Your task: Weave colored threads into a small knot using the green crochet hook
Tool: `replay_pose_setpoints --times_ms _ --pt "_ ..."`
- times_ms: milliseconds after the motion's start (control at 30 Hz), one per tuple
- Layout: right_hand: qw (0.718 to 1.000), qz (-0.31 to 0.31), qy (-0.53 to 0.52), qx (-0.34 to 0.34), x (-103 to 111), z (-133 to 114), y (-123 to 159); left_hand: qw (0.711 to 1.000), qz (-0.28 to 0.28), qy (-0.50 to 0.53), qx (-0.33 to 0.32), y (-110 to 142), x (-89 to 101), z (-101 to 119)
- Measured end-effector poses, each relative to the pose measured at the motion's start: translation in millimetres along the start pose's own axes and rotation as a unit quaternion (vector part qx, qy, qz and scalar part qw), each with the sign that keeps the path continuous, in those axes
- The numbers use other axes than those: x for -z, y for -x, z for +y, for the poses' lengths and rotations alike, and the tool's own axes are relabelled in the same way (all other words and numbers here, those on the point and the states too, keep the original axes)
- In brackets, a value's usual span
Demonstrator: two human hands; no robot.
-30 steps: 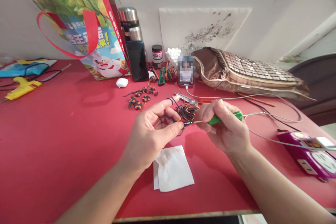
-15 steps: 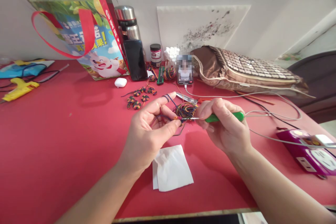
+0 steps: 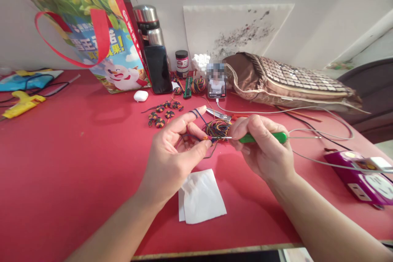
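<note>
My left hand (image 3: 173, 153) pinches a small piece of multicoloured yarn work between thumb and fingers, with the yarn strand wound over its index finger. My right hand (image 3: 263, 147) grips a crochet hook with a green handle (image 3: 266, 137); its metal tip points left into the piece at my left fingertips. A loose tangle of the multicoloured yarn (image 3: 217, 127) lies on the red table (image 3: 76, 163) just behind both hands.
Several small finished crochet pieces (image 3: 162, 113) lie behind, with scissors (image 3: 218, 114), a white earbud case (image 3: 141, 95), two phones, a flask, a printed bag (image 3: 101, 49) and a brown pouch (image 3: 288, 82). A white tissue (image 3: 201, 197) lies near me, a purple power strip (image 3: 364, 178) at right.
The view has drifted slightly, and the hook has shifted a little to the right relative to the left fingertips. Both hands keep their grips.
</note>
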State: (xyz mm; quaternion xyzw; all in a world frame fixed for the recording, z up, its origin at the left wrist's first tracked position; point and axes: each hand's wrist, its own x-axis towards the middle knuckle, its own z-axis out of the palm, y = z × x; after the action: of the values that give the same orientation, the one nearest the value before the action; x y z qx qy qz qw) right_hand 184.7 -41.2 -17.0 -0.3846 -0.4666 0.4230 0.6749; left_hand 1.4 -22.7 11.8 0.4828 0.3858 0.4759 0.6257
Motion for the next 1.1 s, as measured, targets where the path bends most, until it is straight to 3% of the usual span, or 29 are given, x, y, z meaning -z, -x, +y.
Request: replay_pose_setpoints --times_ms 200,333,533,833,967,1100 --pt "0.997 -0.017 0.061 0.033 4.5 0.8 7.6 0.999 0.022 -0.035 -0.017 2.3 -2.5 2.3" --pt "0.984 -0.035 0.143 0.096 3.5 -0.8 13.0 0.998 0.037 -0.043 -0.014 1.2 -4.2 1.2" --pt "0.96 -0.071 0.203 0.182 -0.4 -4.7 10.8 0.996 0.053 0.048 0.052 -6.3 -1.7 -4.3" --pt "0.939 -0.102 0.265 0.193 0.8 1.5 13.8 0.988 0.056 0.124 0.076 -8.9 0.5 -3.9" --pt "0.899 -0.11 0.331 0.264 -1.0 4.6 14.1 0.973 0.064 0.187 0.117 -9.6 1.1 -6.5" --pt "0.811 -0.123 0.431 0.376 -0.8 7.4 11.4 0.957 0.066 0.23 0.166 -9.2 -1.4 -7.9"
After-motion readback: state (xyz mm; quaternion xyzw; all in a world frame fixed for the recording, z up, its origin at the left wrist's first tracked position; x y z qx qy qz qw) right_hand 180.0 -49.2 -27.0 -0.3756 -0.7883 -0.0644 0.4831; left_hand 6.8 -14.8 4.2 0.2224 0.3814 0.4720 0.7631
